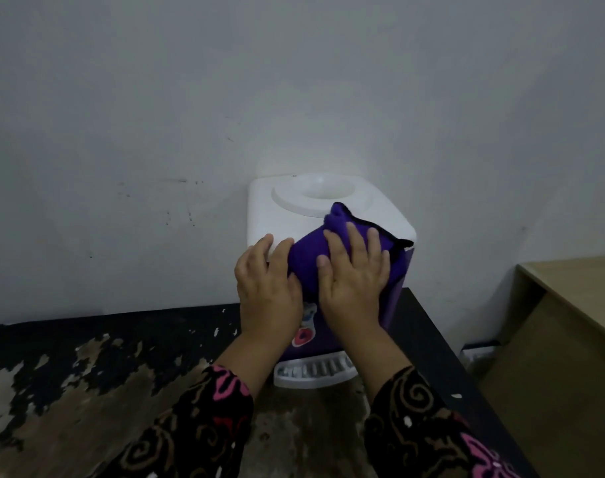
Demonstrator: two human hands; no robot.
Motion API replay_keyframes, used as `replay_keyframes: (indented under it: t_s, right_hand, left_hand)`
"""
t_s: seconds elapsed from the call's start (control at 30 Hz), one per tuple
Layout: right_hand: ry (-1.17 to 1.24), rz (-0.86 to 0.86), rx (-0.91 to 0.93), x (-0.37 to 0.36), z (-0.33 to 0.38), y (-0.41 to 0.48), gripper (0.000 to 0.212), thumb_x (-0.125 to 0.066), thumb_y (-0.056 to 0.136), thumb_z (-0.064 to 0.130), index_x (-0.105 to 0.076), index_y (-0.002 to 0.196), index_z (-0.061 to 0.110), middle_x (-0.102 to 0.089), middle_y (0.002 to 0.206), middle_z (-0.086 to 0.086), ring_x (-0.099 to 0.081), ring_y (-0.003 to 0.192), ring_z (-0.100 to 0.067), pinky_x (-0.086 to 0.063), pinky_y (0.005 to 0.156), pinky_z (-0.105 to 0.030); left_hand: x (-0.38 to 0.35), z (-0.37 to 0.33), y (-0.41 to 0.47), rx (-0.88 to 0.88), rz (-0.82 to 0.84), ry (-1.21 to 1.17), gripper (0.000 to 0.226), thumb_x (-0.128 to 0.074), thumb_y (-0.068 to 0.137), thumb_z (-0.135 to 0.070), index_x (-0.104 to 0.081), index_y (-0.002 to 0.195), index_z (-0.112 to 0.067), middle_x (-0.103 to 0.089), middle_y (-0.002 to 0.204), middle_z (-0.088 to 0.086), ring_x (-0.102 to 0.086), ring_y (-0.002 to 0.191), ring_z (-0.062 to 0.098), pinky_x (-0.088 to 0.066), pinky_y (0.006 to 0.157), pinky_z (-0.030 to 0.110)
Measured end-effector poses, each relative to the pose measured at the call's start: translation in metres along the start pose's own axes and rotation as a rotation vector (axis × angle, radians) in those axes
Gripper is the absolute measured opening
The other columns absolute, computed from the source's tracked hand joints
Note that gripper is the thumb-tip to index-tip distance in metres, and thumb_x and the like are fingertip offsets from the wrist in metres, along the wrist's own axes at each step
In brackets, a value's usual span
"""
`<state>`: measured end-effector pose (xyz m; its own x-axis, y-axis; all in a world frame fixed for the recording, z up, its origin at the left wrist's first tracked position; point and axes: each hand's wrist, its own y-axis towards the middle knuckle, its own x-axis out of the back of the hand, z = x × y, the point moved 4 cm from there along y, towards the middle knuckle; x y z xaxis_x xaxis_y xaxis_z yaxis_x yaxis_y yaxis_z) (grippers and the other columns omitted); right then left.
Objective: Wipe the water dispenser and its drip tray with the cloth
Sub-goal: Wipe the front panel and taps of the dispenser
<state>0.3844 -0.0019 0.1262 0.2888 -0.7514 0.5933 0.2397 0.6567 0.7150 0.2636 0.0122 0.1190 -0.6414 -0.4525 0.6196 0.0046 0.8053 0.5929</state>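
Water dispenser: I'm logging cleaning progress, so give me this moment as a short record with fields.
dispenser: white top, purple front, on a worn dark table, against the wall
cloth: purple, draped over the top front edge
right hand: flat on the cloth
left hand: on the cloth's left edge and the dispenser
drip tray: white, below the hands, no cloth on it

Your right hand (354,281) lies flat, fingers spread, pressing the bunched purple cloth (308,257) onto the front top edge of the white-topped, purple-fronted water dispenser (270,208). Your left hand (266,288) rests beside it, fingertips on the cloth's edge. Below, the white slotted drip tray (311,372) sits on the worn black table (87,357).
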Motion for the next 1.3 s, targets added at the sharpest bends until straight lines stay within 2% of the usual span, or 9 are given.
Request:
replay_keyframes:
  t_s: [0.1,0.37,0.6,0.7,0.8,0.9,1.1,1.2,1.3]
  right_hand:
    - [0.051,0.031,0.01,0.001,-0.019,0.001,0.047,-0.029,0.093,0.042,-0.044,0.135,0.026,-0.035,0.15,-0.006,-0.019,0.142,-0.031,-0.011,0.112,-0.05]
    - [0.536,-0.042,-0.538,0.005,-0.07,0.007,0.049,-0.026,0.1,0.032,-0.012,0.147,0.028,0.002,0.158,-0.006,-0.008,0.145,-0.025,-0.019,0.118,-0.047]
    - [0.4,0.098,-0.197,-0.011,-0.02,-0.043,0.062,-0.034,0.098,0.024,0.012,0.136,0.041,0.015,0.156,-0.009,0.017,0.141,-0.019,-0.003,0.111,-0.032]
    - [0.504,0.132,-0.339,-0.008,-0.052,-0.034,0.062,-0.032,0.1,0.026,0.013,0.137,0.045,0.01,0.158,-0.007,0.003,0.145,-0.024,-0.018,0.117,-0.041]
    - [0.651,0.12,-0.647,-0.004,-0.089,-0.018,0.061,-0.037,0.096,0.012,-0.007,0.147,0.029,-0.015,0.156,-0.007,-0.04,0.127,-0.03,-0.046,0.095,-0.039]
    - [0.674,0.129,-0.824,-0.006,-0.086,-0.02,0.053,-0.039,0.09,-0.001,-0.025,0.141,0.004,-0.035,0.144,-0.02,-0.048,0.116,-0.032,-0.044,0.092,-0.034]
    - [0.581,0.125,-0.318,-0.003,-0.039,-0.033,0.079,-0.032,0.095,0.0,0.014,0.129,0.054,0.01,0.158,-0.004,0.011,0.144,-0.017,-0.006,0.112,-0.027]
    - [0.723,0.105,-0.55,-0.009,-0.07,-0.025,0.07,-0.036,0.095,0.003,-0.004,0.145,0.039,-0.01,0.158,-0.006,-0.019,0.143,-0.025,-0.024,0.115,-0.037]
    - [0.882,0.1,-0.949,-0.018,-0.099,-0.014,0.04,-0.038,0.095,0.013,-0.035,0.135,0.015,-0.052,0.13,-0.017,-0.056,0.106,-0.024,-0.048,0.094,-0.037]
  left_hand:
    - [-0.003,-0.002,0.001,0.034,-0.006,0.026,0.048,-0.058,0.085,-0.018,-0.045,0.131,-0.022,-0.037,0.141,0.01,-0.028,0.129,0.032,-0.043,0.096,0.044]
    - [0.0,-0.014,0.004,0.028,0.032,0.051,0.043,-0.056,0.086,-0.023,-0.046,0.127,-0.019,-0.034,0.142,0.01,-0.022,0.132,0.029,-0.022,0.109,0.049]
    - [-0.005,-0.053,0.007,-0.185,0.004,-0.059,0.037,-0.048,0.086,-0.004,-0.057,0.122,-0.009,-0.054,0.13,0.009,-0.044,0.126,0.027,-0.032,0.108,0.047]
    - [-0.009,-0.056,0.006,-0.24,-0.001,0.005,0.033,-0.053,0.086,-0.013,-0.059,0.118,-0.009,-0.059,0.121,0.009,-0.051,0.116,0.028,-0.038,0.101,0.05]
    - [-0.012,-0.056,0.005,-0.267,-0.01,0.059,0.035,-0.058,0.083,-0.018,-0.059,0.117,-0.009,-0.058,0.118,0.011,-0.05,0.114,0.031,-0.038,0.099,0.053]
    - [-0.017,-0.06,0.007,-0.247,-0.009,0.089,0.035,-0.057,0.082,-0.021,-0.059,0.117,-0.012,-0.056,0.119,0.011,-0.048,0.115,0.032,-0.034,0.101,0.055]
    - [-0.026,-0.071,0.008,-0.299,-0.026,0.086,0.037,-0.055,0.08,-0.014,-0.061,0.116,-0.011,-0.058,0.118,0.013,-0.051,0.116,0.034,-0.026,0.105,0.056]
    - [-0.032,-0.069,0.007,-0.314,-0.033,0.169,0.044,-0.07,0.076,-0.026,-0.06,0.116,-0.012,-0.058,0.117,0.012,-0.051,0.116,0.034,-0.028,0.104,0.058]
    - [-0.038,-0.07,0.007,-0.34,-0.043,0.26,0.054,-0.078,0.068,-0.031,-0.06,0.116,-0.011,-0.059,0.117,0.013,-0.053,0.115,0.038,-0.028,0.102,0.061]
